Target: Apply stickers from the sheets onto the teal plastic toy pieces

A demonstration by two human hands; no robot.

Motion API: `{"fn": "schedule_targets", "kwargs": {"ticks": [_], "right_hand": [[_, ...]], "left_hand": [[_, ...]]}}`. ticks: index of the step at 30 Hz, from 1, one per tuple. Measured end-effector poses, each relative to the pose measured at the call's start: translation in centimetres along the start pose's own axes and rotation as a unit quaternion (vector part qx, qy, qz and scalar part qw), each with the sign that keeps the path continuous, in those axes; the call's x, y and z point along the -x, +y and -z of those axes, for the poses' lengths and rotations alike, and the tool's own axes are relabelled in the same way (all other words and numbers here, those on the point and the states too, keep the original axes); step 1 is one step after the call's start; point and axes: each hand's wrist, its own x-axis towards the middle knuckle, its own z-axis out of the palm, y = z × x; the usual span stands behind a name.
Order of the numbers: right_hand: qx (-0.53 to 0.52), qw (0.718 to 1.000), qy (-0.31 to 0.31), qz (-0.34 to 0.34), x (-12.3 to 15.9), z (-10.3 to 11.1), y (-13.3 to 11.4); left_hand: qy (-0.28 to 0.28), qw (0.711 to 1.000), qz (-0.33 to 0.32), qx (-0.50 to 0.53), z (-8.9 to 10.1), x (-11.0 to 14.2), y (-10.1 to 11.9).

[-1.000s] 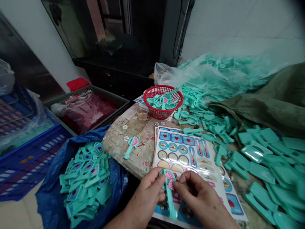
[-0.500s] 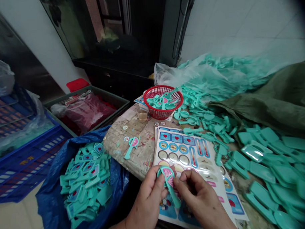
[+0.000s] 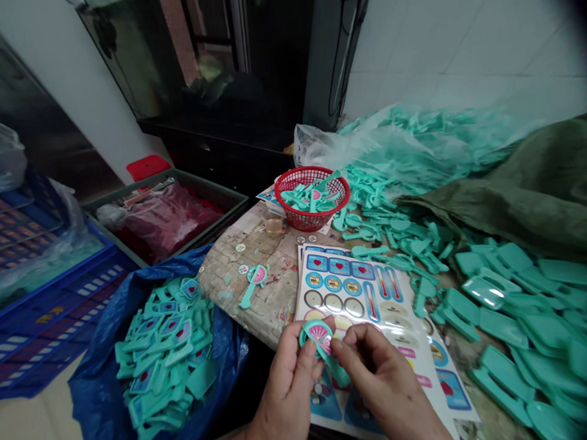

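My left hand (image 3: 290, 390) and my right hand (image 3: 376, 384) both grip a teal plastic toy (image 3: 321, 341) with a round head and a short handle. A pink-and-white fan-shaped sticker lies on its head, and my fingers hide part of the handle. Both hands are just above a sheet of printed stickers (image 3: 353, 288), with hearts, circles and thermometer shapes. Beyond them, a similar teal toy with a pink sticker (image 3: 254, 282) lies on a worn, stained board (image 3: 271, 288).
A blue bag (image 3: 101, 374) holds several teal pieces with stickers. A red basket (image 3: 312, 199) holds more, with a small glass cup (image 3: 274, 224) next to it. Loose teal parts (image 3: 519, 327) spread right, beside a green tarp (image 3: 523, 186). A blue crate (image 3: 50, 305) stands left.
The toy's handle has swung from pointing down to slanting toward the lower right, with both hands still on it. The view has shifted slightly.
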Motion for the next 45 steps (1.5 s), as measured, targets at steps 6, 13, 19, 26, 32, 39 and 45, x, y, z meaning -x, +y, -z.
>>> {"fn": "schedule_targets", "kwargs": {"ticks": [6, 13, 19, 26, 32, 39, 45], "right_hand": [[-0.003, 1.000, 0.000, -0.010, 0.11, -0.20, -0.31], [0.000, 1.000, 0.020, -0.004, 0.13, -0.32, -0.44], [0.002, 1.000, 0.021, 0.019, 0.10, -0.26, -0.11], [-0.007, 1.000, 0.026, 0.016, 0.11, -0.38, 0.46], [-0.014, 0.999, 0.029, 0.017, 0.19, -0.57, 0.33], [-0.034, 0.999, 0.034, 0.012, 0.21, -0.66, 0.26], [-0.033, 0.999, 0.041, 0.013, 0.18, -0.90, -0.03]], "left_hand": [[-0.010, 1.000, 0.002, -0.006, 0.27, 0.01, -0.13], [0.007, 1.000, 0.014, -0.014, 0.32, 0.18, 0.01], [-0.012, 1.000, 0.015, -0.014, 0.45, 0.16, -0.17], [-0.033, 0.999, 0.002, -0.011, 0.60, -0.06, -0.22], [-0.027, 1.000, 0.013, -0.001, 0.55, 0.03, -0.32], [-0.021, 1.000, 0.000, 0.016, 0.52, -0.03, -0.50], [-0.003, 0.999, -0.011, 0.030, 0.13, 0.05, -0.33]]}}
